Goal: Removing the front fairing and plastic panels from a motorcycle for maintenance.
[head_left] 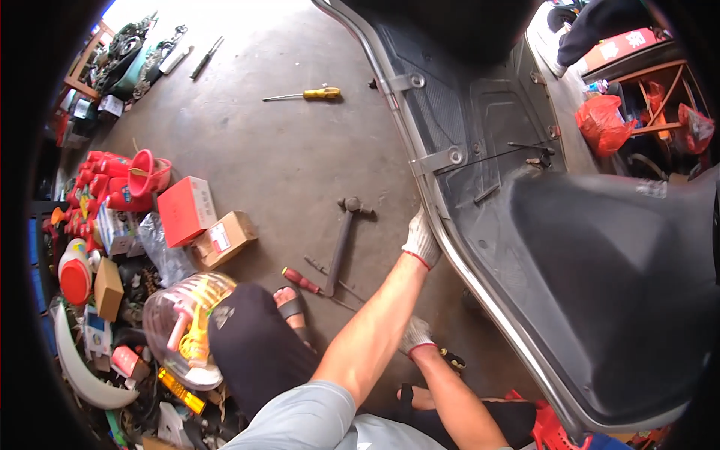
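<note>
My left hand (420,241), in a white knit glove with a red cuff, reaches along the chrome side tube (442,232) of a black scooter footboard (480,112), its fingertips partly hidden at the tube's edge. My gloved right hand (417,336) is lower, partly behind my left forearm; its fingers are hidden. On the floor just left of them lie a hammer (343,244), a red-handled screwdriver (301,281) and other thin metal tools (319,268). A yellow-handled screwdriver (321,93) lies farther up the floor.
Cardboard boxes (223,240), red plastic containers (112,180) and a clear case (187,330) crowd the left. A dark slim tool (206,58) lies at the upper left. A person's leg (585,34), a red bag (604,127) and a wooden rack (660,94) are at the upper right.
</note>
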Demonstrator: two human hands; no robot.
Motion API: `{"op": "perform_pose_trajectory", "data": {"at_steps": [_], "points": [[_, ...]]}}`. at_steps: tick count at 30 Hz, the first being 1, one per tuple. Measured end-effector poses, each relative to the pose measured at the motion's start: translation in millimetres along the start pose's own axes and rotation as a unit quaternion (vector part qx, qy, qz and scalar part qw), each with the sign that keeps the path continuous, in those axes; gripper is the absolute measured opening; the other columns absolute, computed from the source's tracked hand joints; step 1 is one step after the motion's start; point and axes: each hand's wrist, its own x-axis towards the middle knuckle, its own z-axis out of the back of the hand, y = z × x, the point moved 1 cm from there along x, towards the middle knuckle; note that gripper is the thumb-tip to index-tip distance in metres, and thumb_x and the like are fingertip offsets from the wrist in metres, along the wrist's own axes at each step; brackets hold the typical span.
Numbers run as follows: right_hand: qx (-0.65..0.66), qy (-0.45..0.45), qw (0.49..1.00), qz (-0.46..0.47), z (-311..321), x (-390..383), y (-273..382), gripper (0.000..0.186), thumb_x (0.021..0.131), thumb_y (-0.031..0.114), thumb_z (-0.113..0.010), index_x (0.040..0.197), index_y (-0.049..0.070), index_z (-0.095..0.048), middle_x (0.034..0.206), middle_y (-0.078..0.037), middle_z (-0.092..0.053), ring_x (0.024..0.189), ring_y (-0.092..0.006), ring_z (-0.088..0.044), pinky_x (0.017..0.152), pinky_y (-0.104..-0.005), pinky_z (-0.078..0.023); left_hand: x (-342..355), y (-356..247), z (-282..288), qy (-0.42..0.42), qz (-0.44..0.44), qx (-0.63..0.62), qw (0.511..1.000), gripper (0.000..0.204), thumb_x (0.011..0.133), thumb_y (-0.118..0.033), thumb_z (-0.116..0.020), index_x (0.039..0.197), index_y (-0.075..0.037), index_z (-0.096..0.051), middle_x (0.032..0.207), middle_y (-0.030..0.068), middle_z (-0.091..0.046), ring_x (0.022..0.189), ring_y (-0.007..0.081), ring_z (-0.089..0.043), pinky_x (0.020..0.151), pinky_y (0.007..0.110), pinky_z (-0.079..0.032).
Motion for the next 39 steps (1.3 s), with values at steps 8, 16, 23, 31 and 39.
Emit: {"op": "perform_pose_trajectory", "data": {"at_steps": [8, 16, 23, 31, 39], "points": [[0.236, -0.117, 0.962, -0.068, -188, 65, -53, 0.037, 0.093, 0.036, -0.048, 0.111, 0.01, -0.067, 0.114, -0.016, -0.067, 0.104, -0.026, -0.065, 0.081, -0.0448, -0.052, 4, 32, -6, 0.056, 0.019, -0.157, 0.986, 0.026, 0.099, -0.026, -0.044, 0.104, -0.005, -0.06, 0.091, 0.0086, -0.063, 0.081, 0.0214, -0.061, 0.074, 0.035, -0.054], [0.076, -0.121, 0.98, -0.138, -99, 12, -45, 0.035, 0.091, 0.032, -0.051, 0.111, 0.007, -0.065, 0.112, -0.02, -0.065, 0.107, -0.0374, -0.061, 0.093, -0.0466, -0.048, -4, 34, -10, 0.122, 0.062, -0.219, 0.966, 0.03, 0.1, -0.025, -0.044, 0.112, -0.003, -0.059, 0.106, 0.0117, -0.066, 0.095, 0.0246, -0.064, 0.089, 0.038, -0.054], [0.3, -0.311, 0.881, -0.191, 79, -93, -51, 0.025, 0.09, 0.021, -0.058, 0.11, 0.006, -0.064, 0.099, -0.017, -0.068, 0.096, -0.0297, -0.066, 0.087, -0.039, -0.05, 2, 47, -8, 0.162, 0.019, -0.196, 0.967, 0.034, 0.1, -0.026, -0.045, 0.121, -0.003, -0.056, 0.116, 0.011, -0.063, 0.105, 0.025, -0.061, 0.095, 0.038, -0.05], [0.551, -0.395, 0.718, -0.159, 133, -166, -61, 0.023, 0.097, 0.01, -0.05, 0.113, -0.004, -0.059, 0.096, -0.011, -0.066, 0.086, -0.0183, -0.063, 0.079, -0.0313, -0.052, -19, 46, -3, 0.219, -0.027, -0.109, 0.969, 0.06, 0.087, -0.039, -0.069, 0.135, -0.01, -0.045, 0.125, 0.0041, -0.057, 0.111, 0.0201, -0.058, 0.091, 0.034, -0.053], [0.546, -0.434, 0.709, -0.104, 128, -160, -47, 0.019, 0.097, 0.006, -0.049, 0.108, -0.005, -0.06, 0.099, -0.013, -0.066, 0.087, -0.0185, -0.064, 0.08, -0.0309, -0.053, -13, 51, -2, 0.2, -0.082, -0.03, 0.976, 0.059, 0.093, -0.045, -0.058, 0.136, -0.008, -0.046, 0.129, 0.0056, -0.056, 0.116, 0.0218, -0.054, 0.098, 0.037, -0.045]]}}
